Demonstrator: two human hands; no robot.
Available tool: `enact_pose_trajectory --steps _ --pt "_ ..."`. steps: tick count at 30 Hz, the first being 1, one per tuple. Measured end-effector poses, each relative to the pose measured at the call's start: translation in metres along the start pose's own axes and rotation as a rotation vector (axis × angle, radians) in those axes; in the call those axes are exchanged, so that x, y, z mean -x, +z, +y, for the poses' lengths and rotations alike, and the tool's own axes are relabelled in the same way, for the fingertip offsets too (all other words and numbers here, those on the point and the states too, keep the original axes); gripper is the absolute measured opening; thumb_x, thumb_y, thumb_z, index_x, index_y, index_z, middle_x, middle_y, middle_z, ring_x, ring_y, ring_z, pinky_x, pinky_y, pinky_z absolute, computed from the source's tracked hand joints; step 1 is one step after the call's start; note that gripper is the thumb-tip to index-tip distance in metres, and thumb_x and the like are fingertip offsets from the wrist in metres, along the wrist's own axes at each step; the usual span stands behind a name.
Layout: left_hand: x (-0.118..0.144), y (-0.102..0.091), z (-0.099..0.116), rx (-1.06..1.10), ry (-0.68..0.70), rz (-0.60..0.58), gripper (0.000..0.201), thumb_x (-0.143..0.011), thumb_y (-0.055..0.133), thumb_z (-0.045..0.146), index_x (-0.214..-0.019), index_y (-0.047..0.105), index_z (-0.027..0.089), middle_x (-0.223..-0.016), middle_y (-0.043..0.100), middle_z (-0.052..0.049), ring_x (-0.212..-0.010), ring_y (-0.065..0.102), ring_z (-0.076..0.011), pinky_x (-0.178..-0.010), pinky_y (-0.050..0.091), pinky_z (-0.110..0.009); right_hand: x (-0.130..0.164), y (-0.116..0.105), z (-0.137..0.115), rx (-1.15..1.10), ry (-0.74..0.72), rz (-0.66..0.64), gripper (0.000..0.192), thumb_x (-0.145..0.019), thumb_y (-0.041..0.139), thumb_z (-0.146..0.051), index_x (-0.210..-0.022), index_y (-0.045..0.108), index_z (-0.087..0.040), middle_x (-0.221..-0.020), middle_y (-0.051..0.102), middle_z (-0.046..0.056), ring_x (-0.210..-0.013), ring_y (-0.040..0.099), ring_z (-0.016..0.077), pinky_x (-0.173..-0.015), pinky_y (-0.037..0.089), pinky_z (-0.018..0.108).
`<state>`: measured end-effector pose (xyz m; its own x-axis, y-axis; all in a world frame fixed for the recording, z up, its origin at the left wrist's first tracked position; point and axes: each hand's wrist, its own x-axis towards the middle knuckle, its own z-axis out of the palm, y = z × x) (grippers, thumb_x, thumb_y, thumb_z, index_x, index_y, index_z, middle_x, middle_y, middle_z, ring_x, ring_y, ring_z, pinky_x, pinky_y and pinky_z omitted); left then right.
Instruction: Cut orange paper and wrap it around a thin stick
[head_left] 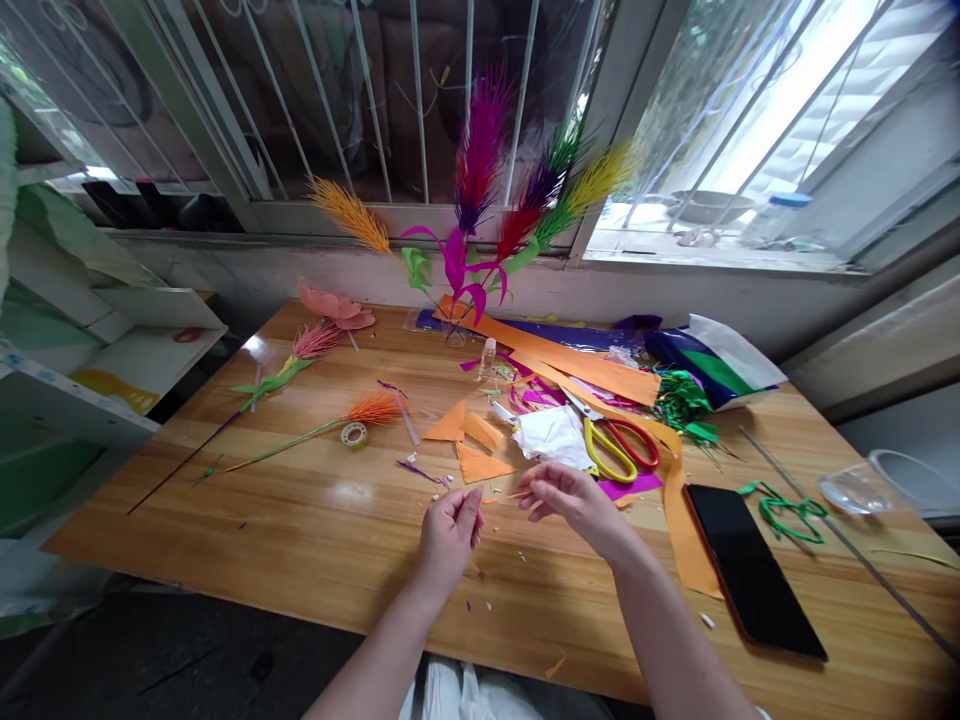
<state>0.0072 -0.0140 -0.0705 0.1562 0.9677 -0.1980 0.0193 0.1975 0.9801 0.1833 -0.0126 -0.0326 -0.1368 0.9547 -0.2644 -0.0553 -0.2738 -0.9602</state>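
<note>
Pinching a thin orange strip [501, 496], barely discernible, between both hands' fingers [536, 490].

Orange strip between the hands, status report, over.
Left hand and right hand both pinch a thin orange strip just above the wooden table. Scissors and phone lie to the right, apart from the hands.

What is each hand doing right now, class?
Left hand: closed, pinching a thin orange strip.
Right hand: fingers pinching the same strip's other end.
</note>
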Motion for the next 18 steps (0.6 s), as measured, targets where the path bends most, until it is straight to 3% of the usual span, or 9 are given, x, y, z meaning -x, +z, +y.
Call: enact_pose_trajectory --steps 4,8,13,18 --pt "0.001 -0.001 0.0 -0.048 0.06 0.028 0.039 -0.075 0.043 0.05 -0.053 0.042 0.018 -0.044 0.04 0.005 -0.039 0.038 -0.007 -0.041 0.03 -0.02 0.0 0.008 0.004 -0.076 0.194 -0.021 0.054 -0.072 0.039 -0.062 -0.059 0.056 -0.013 -0.051 0.061 0.006 -0.039 0.054 0.0108 -0.035 0.039 0.019" --pt "0.002 -0.001 0.001 -0.091 0.1 -0.001 0.039 -0.075 0.043 0.05 -0.052 0.043 0.017 -0.045 0.04 0.004 -0.041 0.039 -0.007 -0.044 0.031 -0.02 0.0 0.02 0.005 0.024 0.211 -0.04 0.046 -0.068 0.052 -0.055 -0.051 0.052 -0.013 -0.039 0.056 0.002 -0.03 0.047 0.0078 -0.031 0.033 0.017" --pt "-0.001 -0.003 0.0 -0.064 0.033 -0.027 0.04 -0.074 0.044 0.051 -0.052 0.044 0.017 -0.043 0.04 0.005 -0.039 0.038 -0.0069 -0.042 0.031 -0.02 -0.004 0.022 0.002 0.023 0.1 -0.012 0.03 -0.063 0.064 -0.041 -0.059 0.057 -0.013 -0.056 0.064 0.003 -0.048 0.058 0.0109 -0.046 0.044 0.021" --pt "-0.007 -0.005 -0.002 0.03 -0.064 -0.039 0.043 -0.072 0.044 0.055 -0.051 0.042 0.017 -0.041 0.039 0.005 -0.035 0.036 -0.007 -0.037 0.028 -0.02 -0.007 0.017 0.004 -0.012 0.047 -0.006 0.025 -0.056 0.071 -0.032 -0.067 0.059 -0.014 -0.064 0.066 0.003 -0.062 0.062 0.0148 -0.052 0.047 0.023"
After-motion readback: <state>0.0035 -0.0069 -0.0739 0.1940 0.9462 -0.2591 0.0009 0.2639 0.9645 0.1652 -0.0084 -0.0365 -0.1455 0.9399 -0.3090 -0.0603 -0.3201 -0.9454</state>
